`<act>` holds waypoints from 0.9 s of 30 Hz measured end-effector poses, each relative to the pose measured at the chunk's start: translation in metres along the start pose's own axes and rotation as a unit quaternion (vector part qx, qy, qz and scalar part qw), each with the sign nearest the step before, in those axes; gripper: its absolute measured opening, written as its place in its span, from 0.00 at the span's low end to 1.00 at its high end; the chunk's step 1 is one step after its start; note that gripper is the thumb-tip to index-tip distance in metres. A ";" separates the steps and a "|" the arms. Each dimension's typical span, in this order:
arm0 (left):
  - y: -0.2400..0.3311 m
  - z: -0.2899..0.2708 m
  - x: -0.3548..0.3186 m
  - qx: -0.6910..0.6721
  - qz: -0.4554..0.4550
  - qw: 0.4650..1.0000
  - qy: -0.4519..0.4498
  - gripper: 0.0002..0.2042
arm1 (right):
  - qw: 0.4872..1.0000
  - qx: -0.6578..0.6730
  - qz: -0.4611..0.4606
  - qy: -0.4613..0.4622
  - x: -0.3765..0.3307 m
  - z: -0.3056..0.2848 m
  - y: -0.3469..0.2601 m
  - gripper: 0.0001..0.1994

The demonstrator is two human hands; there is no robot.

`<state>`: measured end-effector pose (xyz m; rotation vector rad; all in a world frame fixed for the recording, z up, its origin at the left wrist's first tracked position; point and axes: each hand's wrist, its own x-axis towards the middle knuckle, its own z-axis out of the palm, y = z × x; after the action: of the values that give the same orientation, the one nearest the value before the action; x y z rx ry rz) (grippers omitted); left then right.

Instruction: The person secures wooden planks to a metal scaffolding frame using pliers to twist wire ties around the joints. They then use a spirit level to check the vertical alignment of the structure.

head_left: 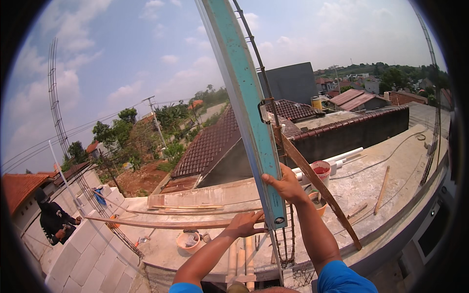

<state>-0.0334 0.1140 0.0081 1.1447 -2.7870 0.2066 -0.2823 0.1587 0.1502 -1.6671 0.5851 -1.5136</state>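
Observation:
A long teal spirit level (254, 105) stands nearly upright before me, lying along a silver metal straightedge (260, 188) that runs on below its lower end. My right hand (286, 184) grips the level near its lower end, thumb across the front face. Lower down on the left, my left hand (245, 224) has its fingers around the straightedge, its fingertips partly hidden. Just behind the level rises a tied rebar column (286, 239). A slanting wooden plank (320, 188) leans from the column toward the lower right.
Another person (53, 219) in dark clothing is behind a light block wall (90, 256) at left. A long wooden batten (161, 223) reaches from that wall toward my left hand. Buckets (188, 240), white pipes (342, 155) and loose wood lie on the concrete slab (361, 180).

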 end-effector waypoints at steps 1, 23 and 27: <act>0.000 0.000 0.000 0.003 0.000 1.000 0.000 0.44 | 1.000 -0.007 -0.004 0.001 0.000 0.000 -0.001 0.30; -0.002 0.003 -0.002 0.026 -0.013 1.000 -0.005 0.52 | 1.000 0.000 -0.022 0.004 -0.001 -0.001 -0.004 0.33; 0.000 0.000 -0.002 0.026 -0.021 0.999 -0.016 0.54 | 1.000 -0.004 -0.013 0.006 -0.001 -0.002 -0.003 0.34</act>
<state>-0.0314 0.1155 0.0079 1.2290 -2.7980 0.2596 -0.2855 0.1611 0.1518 -1.6788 0.5780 -1.5432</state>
